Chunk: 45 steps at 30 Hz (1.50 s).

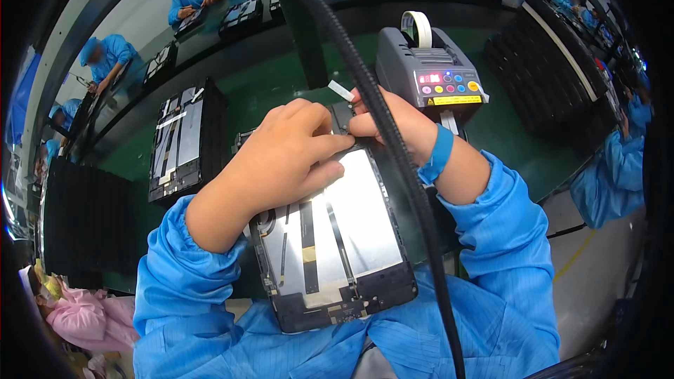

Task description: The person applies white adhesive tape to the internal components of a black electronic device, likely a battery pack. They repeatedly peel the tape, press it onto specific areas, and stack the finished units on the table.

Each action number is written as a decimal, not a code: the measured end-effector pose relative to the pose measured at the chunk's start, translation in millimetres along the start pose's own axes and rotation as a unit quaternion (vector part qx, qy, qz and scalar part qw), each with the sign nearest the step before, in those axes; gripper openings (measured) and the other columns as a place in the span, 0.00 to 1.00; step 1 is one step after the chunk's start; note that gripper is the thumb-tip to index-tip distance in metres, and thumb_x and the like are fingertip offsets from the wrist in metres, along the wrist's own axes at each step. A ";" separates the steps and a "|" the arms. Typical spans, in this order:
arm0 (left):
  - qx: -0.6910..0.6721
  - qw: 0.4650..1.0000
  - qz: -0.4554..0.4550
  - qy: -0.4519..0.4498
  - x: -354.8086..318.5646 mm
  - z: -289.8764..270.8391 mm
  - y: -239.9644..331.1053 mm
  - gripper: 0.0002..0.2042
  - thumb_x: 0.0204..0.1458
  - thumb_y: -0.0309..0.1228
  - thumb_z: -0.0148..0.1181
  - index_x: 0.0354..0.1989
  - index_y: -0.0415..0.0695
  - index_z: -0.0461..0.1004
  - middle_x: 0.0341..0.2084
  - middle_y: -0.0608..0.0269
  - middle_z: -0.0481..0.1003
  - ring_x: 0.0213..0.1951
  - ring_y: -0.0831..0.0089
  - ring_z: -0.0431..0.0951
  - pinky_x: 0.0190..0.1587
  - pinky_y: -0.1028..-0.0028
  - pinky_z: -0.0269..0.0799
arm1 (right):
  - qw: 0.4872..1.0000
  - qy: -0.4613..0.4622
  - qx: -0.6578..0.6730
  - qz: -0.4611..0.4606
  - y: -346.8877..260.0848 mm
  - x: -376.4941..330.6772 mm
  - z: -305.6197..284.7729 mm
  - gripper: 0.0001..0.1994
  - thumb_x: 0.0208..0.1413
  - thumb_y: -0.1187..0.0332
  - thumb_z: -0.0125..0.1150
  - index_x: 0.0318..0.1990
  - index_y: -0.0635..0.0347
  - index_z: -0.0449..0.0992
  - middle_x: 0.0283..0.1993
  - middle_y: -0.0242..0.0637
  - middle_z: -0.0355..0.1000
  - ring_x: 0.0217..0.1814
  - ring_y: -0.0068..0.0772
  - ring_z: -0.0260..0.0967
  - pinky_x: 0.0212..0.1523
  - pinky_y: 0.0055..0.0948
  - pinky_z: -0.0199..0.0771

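White strip (341, 90), pinched at the fingertips of the half-curled right hand (394, 121), could stick askew if it brushes the opened flat device (344, 238) at lower centre. The loosely curled left hand (288, 151) hides the device's upper-left part, so whether its fingertips grip anything can't be made out; a black cable (420, 203) crosses the right hand.

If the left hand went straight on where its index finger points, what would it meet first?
Probably the right hand, close beside where the left hand points; depth there is unclear.

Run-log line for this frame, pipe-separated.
left hand: at far end of opened device | right hand: white strip at fingertips | tape dispenser: display lit
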<state>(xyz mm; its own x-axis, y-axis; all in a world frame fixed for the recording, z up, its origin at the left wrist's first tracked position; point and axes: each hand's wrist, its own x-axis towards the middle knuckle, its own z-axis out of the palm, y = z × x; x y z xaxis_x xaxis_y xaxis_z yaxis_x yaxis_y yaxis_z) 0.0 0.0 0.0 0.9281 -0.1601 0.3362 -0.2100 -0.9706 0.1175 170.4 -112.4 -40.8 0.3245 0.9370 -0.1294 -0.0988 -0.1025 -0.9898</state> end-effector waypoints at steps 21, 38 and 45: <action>0.045 0.998 -0.009 0.052 -8.9 0.8 -1.2 0.19 0.36 0.36 0.67 0.40 0.46 0.80 0.34 0.57 0.69 0.43 0.57 0.69 0.47 0.62 0.64 | 0.999 -0.028 0.030 0.029 -0.2 5.8 -2.0 0.24 0.40 0.75 0.63 0.48 0.65 0.62 0.32 0.35 0.67 0.31 0.25 0.67 0.23 0.23 0.62; -0.048 0.995 -0.086 0.004 -8.5 0.4 -13.9 0.12 0.46 0.34 0.60 0.40 0.49 0.81 0.35 0.58 0.67 0.46 0.59 0.65 0.53 0.63 0.60 | 0.850 -0.113 -0.496 -0.136 -42.5 -6.6 -3.3 0.12 0.55 0.62 0.57 0.31 0.63 0.76 0.27 0.45 0.72 0.31 0.46 0.70 0.35 0.37 0.70; -0.059 0.994 -0.087 0.013 -0.1 4.0 -20.0 0.09 0.48 0.35 0.59 0.32 0.46 0.82 0.34 0.58 0.67 0.46 0.59 0.64 0.52 0.62 0.58 | 0.851 -0.133 -0.491 -0.130 -39.3 1.9 -4.7 0.13 0.54 0.62 0.57 0.29 0.65 0.75 0.26 0.46 0.72 0.30 0.46 0.70 0.34 0.38 0.70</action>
<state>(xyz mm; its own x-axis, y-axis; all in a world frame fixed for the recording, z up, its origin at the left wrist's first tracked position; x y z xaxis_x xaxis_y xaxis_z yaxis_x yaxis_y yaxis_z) 5.4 18.8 -6.1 0.9455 0.0148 0.3252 -0.0832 -0.9549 0.2851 179.3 -108.1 -2.4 -0.0220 0.9997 -0.0109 0.8203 0.0119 -0.5718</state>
